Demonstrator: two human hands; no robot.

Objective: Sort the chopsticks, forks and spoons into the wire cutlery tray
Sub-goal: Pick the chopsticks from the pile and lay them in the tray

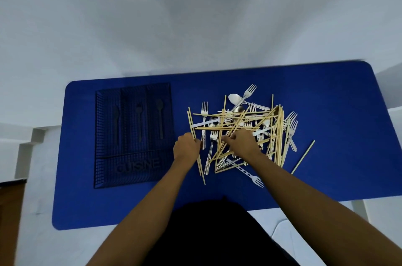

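A tangled pile of bamboo chopsticks, metal forks and spoons lies on the right half of the blue mat. The black wire cutlery tray sits on the left half, with knife, fork and spoon symbols on its compartments and nothing in it. My left hand grips a pair of chopsticks at the pile's left edge. My right hand rests on the pile's near middle, its fingers curled around a chopstick.
One chopstick lies apart at the pile's right. A white fork points toward me at the pile's near edge. White walls rise behind the mat; my dark lap is below its near edge.
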